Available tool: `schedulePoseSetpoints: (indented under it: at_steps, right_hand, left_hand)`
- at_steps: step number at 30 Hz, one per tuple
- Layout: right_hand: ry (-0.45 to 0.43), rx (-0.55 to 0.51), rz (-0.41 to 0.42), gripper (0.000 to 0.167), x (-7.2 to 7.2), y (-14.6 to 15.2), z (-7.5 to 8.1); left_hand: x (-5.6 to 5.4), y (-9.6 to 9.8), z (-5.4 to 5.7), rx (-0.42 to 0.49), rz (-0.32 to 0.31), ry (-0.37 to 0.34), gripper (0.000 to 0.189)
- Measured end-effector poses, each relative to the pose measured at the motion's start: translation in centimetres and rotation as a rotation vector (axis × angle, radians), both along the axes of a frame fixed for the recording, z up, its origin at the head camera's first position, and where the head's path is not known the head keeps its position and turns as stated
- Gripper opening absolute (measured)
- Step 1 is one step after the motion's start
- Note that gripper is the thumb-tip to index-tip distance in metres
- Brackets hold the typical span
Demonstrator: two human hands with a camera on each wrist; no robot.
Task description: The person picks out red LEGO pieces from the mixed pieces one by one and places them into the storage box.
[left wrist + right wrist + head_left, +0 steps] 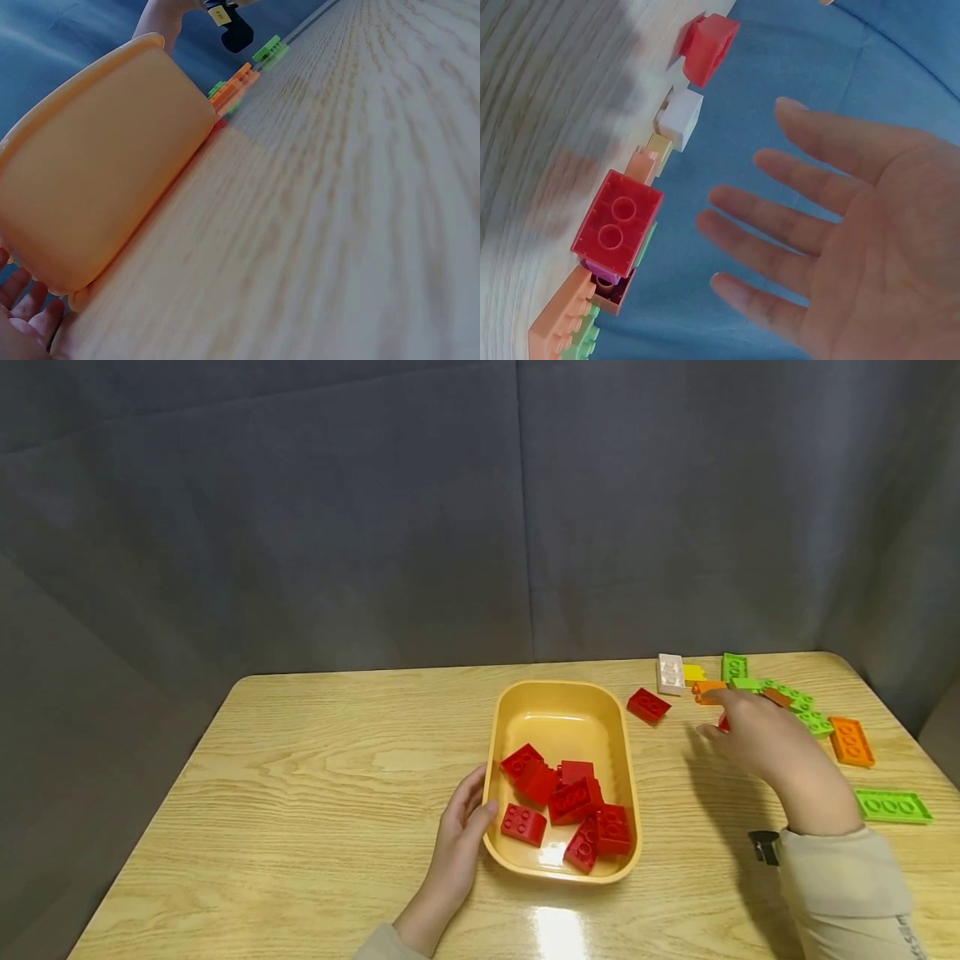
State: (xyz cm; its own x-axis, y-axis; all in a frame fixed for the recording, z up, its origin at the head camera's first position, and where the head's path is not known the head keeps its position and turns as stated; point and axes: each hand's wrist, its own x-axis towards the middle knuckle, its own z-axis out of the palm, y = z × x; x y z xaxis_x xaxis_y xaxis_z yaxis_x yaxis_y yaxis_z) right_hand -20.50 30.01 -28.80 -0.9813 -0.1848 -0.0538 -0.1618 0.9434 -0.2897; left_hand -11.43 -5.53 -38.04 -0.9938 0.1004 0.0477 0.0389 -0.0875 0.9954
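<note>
A yellow plastic bin [555,693] holds several red bricks [575,800]. At its left side my left hand [461,827] grips the wall, thumb over the rim and fingers outside; those fingers also show beside the bin [105,150] in the left wrist view. My right hand [772,747] reaches over the bricks at the right, fingers spread and holding nothing. A red brick [616,223] lies just before its fingertips, mostly hidden under the hand in the head view. Another red brick [648,706] lies between the bin and the right hand.
Around the right hand lie a white brick [671,674], a yellow brick [693,673], orange bricks [852,742] and several green ones [894,806]. A dark curtain [375,527] hangs behind the wooden table [300,802]. Below the right wrist is a small black object [763,847].
</note>
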Motion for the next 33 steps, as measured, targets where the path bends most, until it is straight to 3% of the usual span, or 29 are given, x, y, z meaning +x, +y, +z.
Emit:
schedulePoseSetpoints:
  at_steps: [3,9,18,33]
  right_hand:
    - [-0.036,0.015,-0.030,0.057,0.1,0.2,0.0]
    - [-0.015,0.031,-0.043,0.058,0.1,0.7,-0.2]
    - [-0.052,0.036,-0.070,0.068,-0.2,1.5,-0.8]
    - [-0.055,0.026,-0.101,0.062,-0.5,2.9,-1.9]
  left_hand:
    - [0.0,0.0,0.0,0.004,-0.001,0.002,0.052]
    - [0.0,0.0,0.0,-0.002,-0.004,0.004,0.053]
    - [0.0,0.0,0.0,0.000,-0.005,0.001,0.052]
    - [0.0,0.0,0.1,-0.005,-0.002,-0.001,0.052]
